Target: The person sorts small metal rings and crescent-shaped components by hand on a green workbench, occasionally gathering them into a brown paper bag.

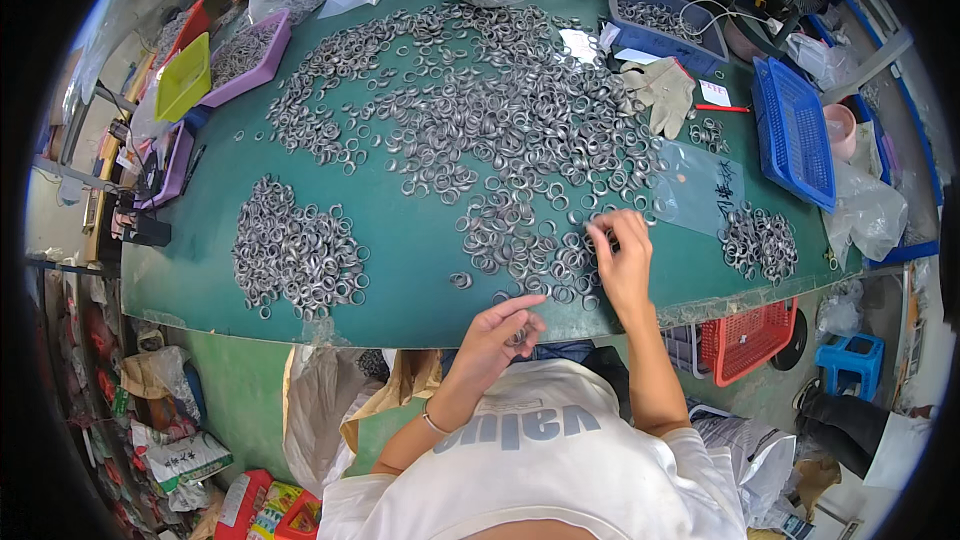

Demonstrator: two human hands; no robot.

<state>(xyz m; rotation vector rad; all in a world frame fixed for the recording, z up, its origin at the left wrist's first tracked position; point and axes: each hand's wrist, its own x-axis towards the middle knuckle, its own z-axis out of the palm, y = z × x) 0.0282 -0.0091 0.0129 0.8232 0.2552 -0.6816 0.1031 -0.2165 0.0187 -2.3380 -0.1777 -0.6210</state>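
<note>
1. My right hand reaches over the green bench, fingertips pinched on a metal ring at the near edge of the big spread of rings.
2. My left hand hovers at the bench's near edge, fingers curled around a ring or two.
3. A separate pile of rings lies well to the left, a smaller pile to the right.
4. A work glove rests beside a blue basket.
</note>
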